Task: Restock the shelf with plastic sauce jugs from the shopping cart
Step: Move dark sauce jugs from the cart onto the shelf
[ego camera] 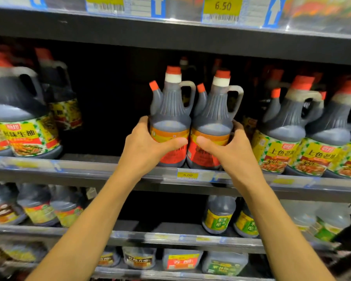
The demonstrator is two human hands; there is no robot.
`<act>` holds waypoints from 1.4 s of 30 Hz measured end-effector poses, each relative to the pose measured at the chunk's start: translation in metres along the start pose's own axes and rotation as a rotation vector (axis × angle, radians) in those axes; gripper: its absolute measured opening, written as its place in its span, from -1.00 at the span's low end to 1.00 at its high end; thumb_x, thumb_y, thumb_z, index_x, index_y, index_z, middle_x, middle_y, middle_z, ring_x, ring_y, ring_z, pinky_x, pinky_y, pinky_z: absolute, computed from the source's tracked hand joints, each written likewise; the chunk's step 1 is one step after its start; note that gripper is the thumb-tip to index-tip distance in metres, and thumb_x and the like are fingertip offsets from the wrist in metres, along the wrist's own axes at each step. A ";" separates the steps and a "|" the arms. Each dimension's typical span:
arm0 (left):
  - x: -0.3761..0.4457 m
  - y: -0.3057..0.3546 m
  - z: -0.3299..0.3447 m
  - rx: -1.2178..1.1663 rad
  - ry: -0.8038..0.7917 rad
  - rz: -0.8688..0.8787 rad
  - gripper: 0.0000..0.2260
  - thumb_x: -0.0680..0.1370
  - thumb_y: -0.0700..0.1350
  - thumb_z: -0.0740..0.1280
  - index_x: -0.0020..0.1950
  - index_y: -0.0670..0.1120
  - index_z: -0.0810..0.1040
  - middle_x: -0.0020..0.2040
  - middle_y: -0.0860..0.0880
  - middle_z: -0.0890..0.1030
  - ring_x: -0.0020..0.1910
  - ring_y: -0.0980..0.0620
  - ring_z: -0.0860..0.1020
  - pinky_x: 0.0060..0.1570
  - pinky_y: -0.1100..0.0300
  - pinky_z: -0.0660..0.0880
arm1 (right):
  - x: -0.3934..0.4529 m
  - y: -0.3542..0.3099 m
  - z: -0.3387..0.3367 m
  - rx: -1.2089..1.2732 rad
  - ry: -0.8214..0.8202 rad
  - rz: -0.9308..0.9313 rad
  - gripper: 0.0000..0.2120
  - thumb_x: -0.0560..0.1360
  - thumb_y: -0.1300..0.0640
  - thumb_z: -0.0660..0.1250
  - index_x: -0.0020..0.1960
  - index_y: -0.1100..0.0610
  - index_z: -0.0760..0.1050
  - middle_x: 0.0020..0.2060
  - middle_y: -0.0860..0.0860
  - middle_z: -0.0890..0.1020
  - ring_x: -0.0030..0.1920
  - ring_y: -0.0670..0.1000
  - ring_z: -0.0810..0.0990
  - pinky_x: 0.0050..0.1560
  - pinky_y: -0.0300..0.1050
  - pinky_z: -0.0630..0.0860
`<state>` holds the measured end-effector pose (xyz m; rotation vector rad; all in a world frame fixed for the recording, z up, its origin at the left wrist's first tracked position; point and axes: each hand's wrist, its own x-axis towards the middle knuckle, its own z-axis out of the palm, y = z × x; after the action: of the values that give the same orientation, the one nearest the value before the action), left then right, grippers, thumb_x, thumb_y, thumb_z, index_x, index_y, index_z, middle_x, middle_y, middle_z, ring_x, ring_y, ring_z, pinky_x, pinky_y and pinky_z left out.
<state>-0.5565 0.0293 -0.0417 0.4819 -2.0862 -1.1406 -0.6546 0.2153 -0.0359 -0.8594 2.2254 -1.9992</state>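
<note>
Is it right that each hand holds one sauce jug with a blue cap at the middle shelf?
Not quite: the caps are red, not blue. The head view shows the left hand on one jug and the right hand on the other jug, at the middle shelf.

The left hand [148,145] covers the lower left of one jug [170,118], and the right hand [229,151] covers the lower right of the second jug [213,122], so both red labels are partly hidden and too blurred to read. The fingers of both hands are out of sight behind the jugs. The shelf rail [89,167] hides the jugs' bases. Behind them, a dark bottle [183,63] barely shows. The top tags [222,9] are cut off by the upper edge. The left jugs [18,118] are blurred and partly cropped.
</note>
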 end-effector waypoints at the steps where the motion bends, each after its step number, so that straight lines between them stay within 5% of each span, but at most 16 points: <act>1: 0.000 0.001 0.001 0.042 0.023 0.011 -0.28 0.05 0.47 0.48 0.11 0.25 0.38 -0.09 0.31 0.56 -0.13 0.35 0.53 -0.19 0.36 0.46 | 0.002 0.000 0.000 -0.046 0.008 0.007 -0.01 0.22 -0.14 0.67 0.50 0.07 0.28 0.20 -0.11 0.63 0.18 -0.11 0.64 0.21 -0.01 0.62; 5: 0.006 0.002 0.000 0.075 0.021 0.016 -0.26 0.03 0.44 0.47 0.12 0.19 0.41 -0.05 0.22 0.58 -0.09 0.18 0.56 -0.24 0.42 0.39 | 0.015 0.003 -0.003 -0.114 0.014 0.040 0.07 0.03 -0.28 0.62 0.44 0.06 0.35 0.16 -0.04 0.67 0.15 -0.01 0.67 0.19 0.11 0.62; 9: 0.017 0.000 0.000 0.057 -0.021 0.012 -0.18 0.02 0.41 0.49 0.19 0.09 0.47 0.08 0.10 0.65 0.05 0.06 0.62 -0.02 0.14 0.59 | 0.028 0.008 -0.003 -0.087 0.000 0.050 0.02 0.00 -0.24 0.65 0.37 -0.01 0.38 0.13 -0.05 0.68 0.12 0.00 0.69 0.18 0.12 0.63; 12: 0.030 0.000 0.000 0.054 -0.069 -0.011 -0.17 0.02 0.36 0.55 0.17 0.05 0.44 0.02 0.14 0.60 0.05 0.06 0.62 -0.07 0.16 0.57 | 0.039 0.011 0.001 -0.030 -0.004 0.060 -0.06 -0.01 -0.19 0.65 0.29 -0.07 0.37 0.10 -0.07 0.68 0.09 -0.04 0.70 0.18 0.07 0.64; 15: 0.048 0.001 0.002 0.059 -0.131 -0.051 -0.15 0.05 0.27 0.65 0.21 0.03 0.40 0.11 0.09 0.61 0.09 0.03 0.61 -0.06 0.16 0.56 | 0.053 0.012 0.003 0.021 -0.012 0.080 -0.19 0.10 -0.04 0.70 0.22 -0.07 0.36 0.11 -0.06 0.67 0.10 -0.03 0.69 0.20 0.08 0.63; 21: 0.074 -0.002 0.014 0.039 -0.161 -0.073 -0.24 0.15 0.17 0.70 0.18 0.03 0.38 0.06 0.11 0.57 0.07 0.03 0.58 -0.08 0.18 0.50 | 0.074 0.014 0.016 0.083 0.048 0.104 -0.35 0.35 0.31 0.62 0.36 0.24 0.43 0.15 0.14 0.68 0.13 0.10 0.69 0.15 0.05 0.62; 27: 0.089 -0.008 0.029 -0.034 -0.133 -0.074 -0.30 0.18 0.11 0.71 0.14 0.02 0.40 0.04 0.10 0.59 0.04 0.05 0.59 -0.23 0.30 0.45 | 0.091 0.014 0.017 0.115 0.009 0.119 -0.71 0.39 0.38 0.55 0.05 0.14 0.65 -0.10 0.04 0.75 -0.12 -0.03 0.74 -0.09 -0.13 0.64; 35: 0.099 -0.012 0.035 -0.076 -0.159 -0.066 -0.31 0.22 0.07 0.70 0.20 -0.02 0.42 0.06 0.09 0.60 0.06 0.06 0.61 -0.19 0.31 0.49 | 0.099 0.017 0.022 0.193 0.008 0.148 -0.66 0.44 0.44 0.47 0.20 0.35 0.60 0.02 0.23 0.71 -0.03 0.10 0.70 0.06 0.01 0.65; 39: 0.097 -0.012 0.040 -0.095 -0.156 -0.100 -0.35 0.29 0.00 0.69 0.22 -0.03 0.41 0.16 -0.01 0.62 0.17 -0.02 0.61 0.12 0.06 0.58 | 0.098 0.018 0.026 0.193 0.060 0.159 -0.78 0.42 0.39 0.51 0.00 0.17 0.63 -0.11 0.09 0.73 -0.16 -0.02 0.71 -0.07 -0.07 0.63; 42: 0.092 -0.007 0.045 -0.059 -0.141 -0.152 -0.30 0.30 0.03 0.68 0.27 -0.05 0.37 0.26 -0.05 0.57 0.24 -0.06 0.56 0.17 0.02 0.55 | 0.094 0.022 0.032 0.077 0.197 0.240 -0.56 0.35 0.22 0.64 0.16 0.17 0.55 0.09 0.15 0.70 0.03 0.08 0.70 0.11 0.05 0.63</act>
<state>-0.6523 -0.0045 -0.0278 0.5543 -2.1580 -1.3554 -0.7302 0.1481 -0.0302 -0.3804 2.2043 -2.1157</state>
